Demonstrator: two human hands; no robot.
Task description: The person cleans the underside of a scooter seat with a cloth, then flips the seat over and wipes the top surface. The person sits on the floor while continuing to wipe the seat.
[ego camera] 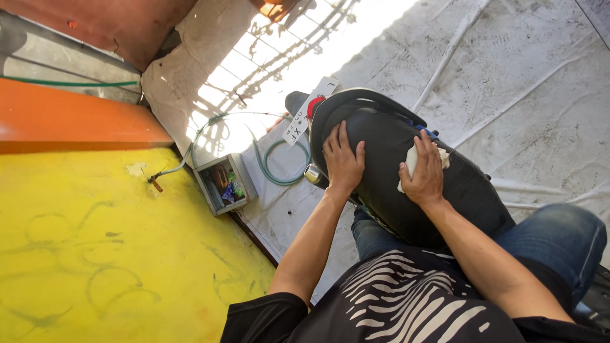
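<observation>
1. Nearest the camera, a black shirt with white stripes (406,298) fills the bottom edge, with blue jeans (559,241) beside it, pressed against the near end of the black motorbike seat (387,140).
2. Two bare forearms reach from the shirt up onto the seat.
3. On the seat's right half, the right hand (424,174) lies palm down, fingers curled over a white cloth (412,162), pressing it to the seat; the cloth shows at the fingertips and beside the thumb.
4. On the seat's left half, the left hand (343,162) rests flat with fingers spread and grasps nothing.
5. Just left of the seat a green hose (279,162) loops on the pale ground sheet (521,76), and a small grey box (225,184) of bottles stands further left.
6. Beyond the box, far left of the seat, is a yellow wall (95,254) with an orange band (70,121) above it.
7. Past the seat's far end a white plate (305,117) and a red tail light (315,105) stick out.
</observation>
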